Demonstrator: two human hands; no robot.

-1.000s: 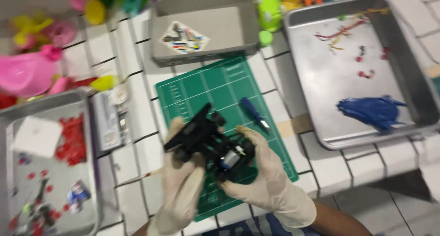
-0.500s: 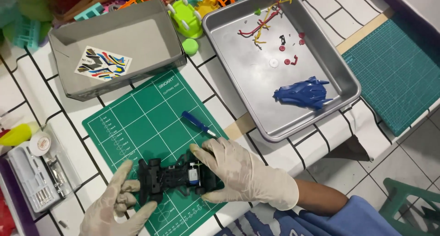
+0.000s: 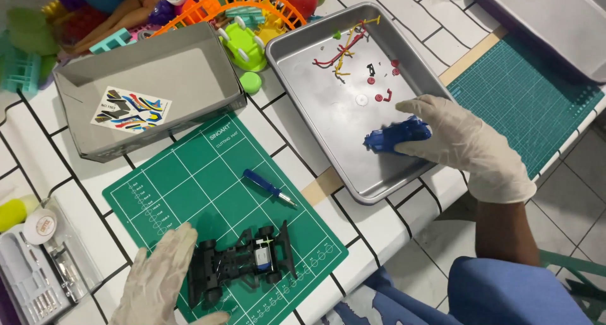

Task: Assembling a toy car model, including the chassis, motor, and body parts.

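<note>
the black toy car chassis [image 3: 243, 266] lies on the green cutting mat [image 3: 189, 192], long axis running left to right. the left hand [image 3: 161, 281] (partly cut off below) rests open against its left end. the right hand [image 3: 464, 142], earlier on the chassis, now closes around the blue car body [image 3: 394, 135] in the metal tray [image 3: 315, 110], hiding its far end.

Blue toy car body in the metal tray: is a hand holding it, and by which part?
The gloved right hand grips the blue plastic car body at one end, inside the metal tray.
</note>
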